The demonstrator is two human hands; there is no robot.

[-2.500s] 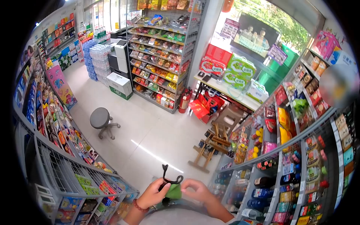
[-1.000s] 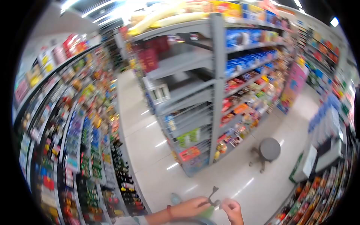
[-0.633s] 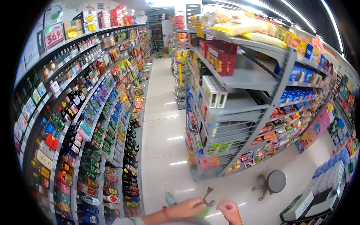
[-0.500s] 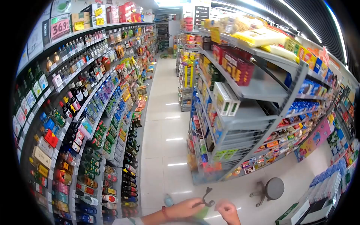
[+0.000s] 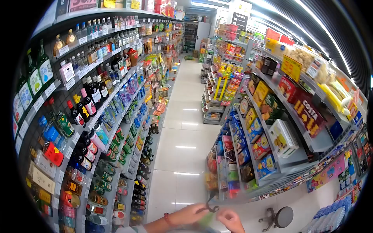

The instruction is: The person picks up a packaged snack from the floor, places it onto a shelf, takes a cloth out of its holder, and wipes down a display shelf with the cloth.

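At the bottom centre, my left hand (image 5: 193, 213), with a red bracelet at the wrist, is closed on a thin black strap (image 5: 211, 206) whose end curls up in a hook shape. Something green and blurred (image 5: 206, 220) hangs below the strap, between my hands. Just right of the strap, my right hand (image 5: 230, 218) has its fingers curled together; whatever they may hold is too small to make out.
A long shelf of bottles and cans (image 5: 105, 178) lines the left. A tiled aisle (image 5: 182, 143) runs to a far door. Shelves of boxed goods (image 5: 279, 171) stand at the right, close to my hands. A round grey stool (image 5: 284, 216) is at the lower right.
The view has swung left from the window area to the aisle, and the shelves are now nearer. My left hand has kept hold of the black strap; my right hand has stayed beside it.
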